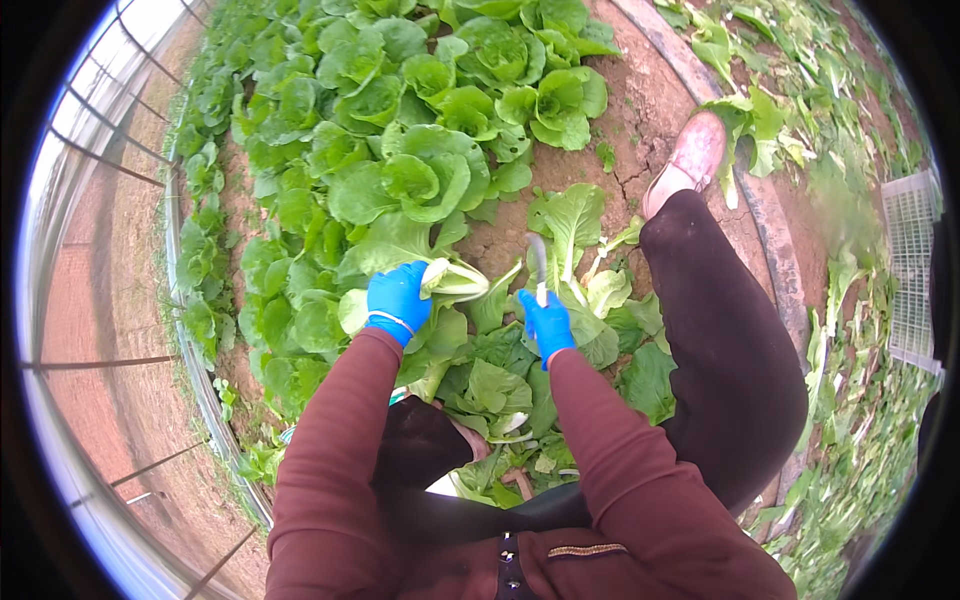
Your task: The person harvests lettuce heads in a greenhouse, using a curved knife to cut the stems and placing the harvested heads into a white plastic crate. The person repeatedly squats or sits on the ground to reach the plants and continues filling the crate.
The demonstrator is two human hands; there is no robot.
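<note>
My left hand (400, 301), in a blue glove, grips a head of leafy greens (459, 280) whose pale stem base points right, toward the knife. In my blue-gloved right hand (546, 324) is a knife (538, 259) with a pale handle and a curved blade directed away from me. A small gap separates the blade from the stem base. Cut leaves (574, 225) lie on the soil just beyond and beside the knife. More loose leaves (499, 390) cover the ground between my forearms.
Rooted leafy heads (431, 172) grow densely ahead and to the left. A dark edging strip (772, 232) runs past my right shoe (686, 154). Beyond it are scattered leaves (847, 465) and a white plastic crate (911, 270). Metal greenhouse framing (112, 367) stands at left.
</note>
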